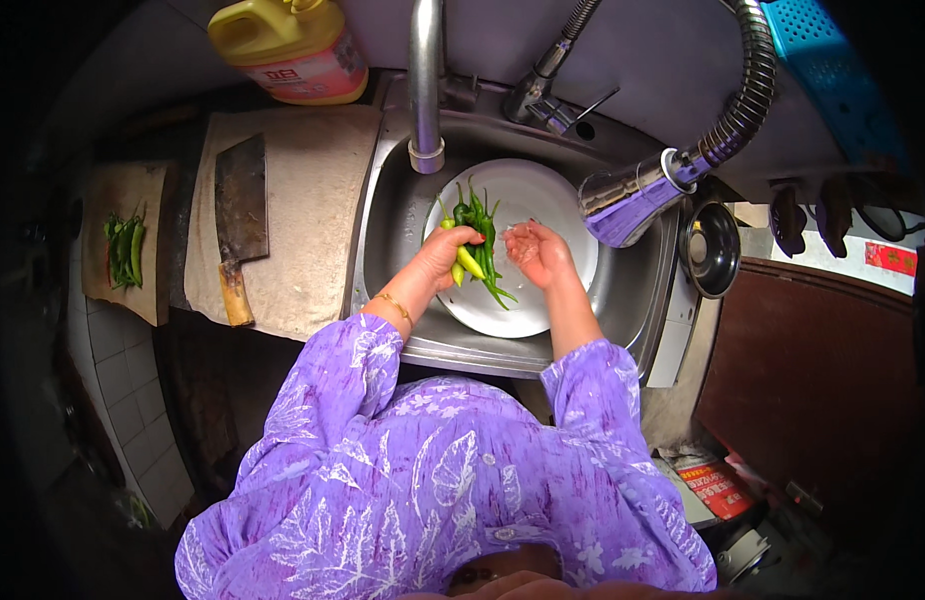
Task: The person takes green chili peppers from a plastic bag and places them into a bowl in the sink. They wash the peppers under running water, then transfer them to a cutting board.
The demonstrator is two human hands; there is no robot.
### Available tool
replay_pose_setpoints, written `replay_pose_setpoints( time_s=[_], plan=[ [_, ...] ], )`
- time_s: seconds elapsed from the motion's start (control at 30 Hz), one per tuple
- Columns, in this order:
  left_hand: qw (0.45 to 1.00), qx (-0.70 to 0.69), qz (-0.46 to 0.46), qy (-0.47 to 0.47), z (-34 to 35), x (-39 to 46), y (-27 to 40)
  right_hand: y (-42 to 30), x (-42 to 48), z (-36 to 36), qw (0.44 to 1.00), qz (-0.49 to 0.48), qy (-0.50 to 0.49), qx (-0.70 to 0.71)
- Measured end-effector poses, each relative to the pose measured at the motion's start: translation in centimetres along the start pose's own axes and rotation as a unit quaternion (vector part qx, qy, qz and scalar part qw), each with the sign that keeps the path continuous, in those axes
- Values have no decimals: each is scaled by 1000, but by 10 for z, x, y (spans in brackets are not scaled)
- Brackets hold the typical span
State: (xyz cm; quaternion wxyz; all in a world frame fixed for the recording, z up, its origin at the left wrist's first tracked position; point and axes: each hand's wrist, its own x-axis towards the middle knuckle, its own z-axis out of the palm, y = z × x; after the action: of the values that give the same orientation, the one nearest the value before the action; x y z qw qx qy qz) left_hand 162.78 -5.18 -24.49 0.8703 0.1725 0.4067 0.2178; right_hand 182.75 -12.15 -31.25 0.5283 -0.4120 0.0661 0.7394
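Observation:
My left hand grips a bunch of green chili peppers, some dark and some pale yellow-green, with the stems pointing away from me. My right hand is just to the right of the bunch, palm turned up and fingers slightly curled, holding no pepper; its fingers look wet. Both hands are over a large white basin, which sits inside the stainless steel sink. Above the basin's far left edge hangs a metal faucet spout.
Left of the sink, a cleaver lies on a wooden cutting board. Beyond it, more peppers rest on a smaller board. A yellow detergent jug stands behind. A flexible sprayer overhangs the sink's right side, near a dark metal bowl.

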Motion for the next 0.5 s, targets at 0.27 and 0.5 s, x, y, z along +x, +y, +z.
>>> replay_pose_setpoints(
  time_s=[0.27, 0.5],
  plan=[
    [999, -33, -1, 1, 10, -2, -7, -33, -82, 114, 953, -101, 5, -285],
    [999, -30, -13, 1, 2, -3, -3, 1, 7, -2, 903, -138, 255, -318]
  ],
)
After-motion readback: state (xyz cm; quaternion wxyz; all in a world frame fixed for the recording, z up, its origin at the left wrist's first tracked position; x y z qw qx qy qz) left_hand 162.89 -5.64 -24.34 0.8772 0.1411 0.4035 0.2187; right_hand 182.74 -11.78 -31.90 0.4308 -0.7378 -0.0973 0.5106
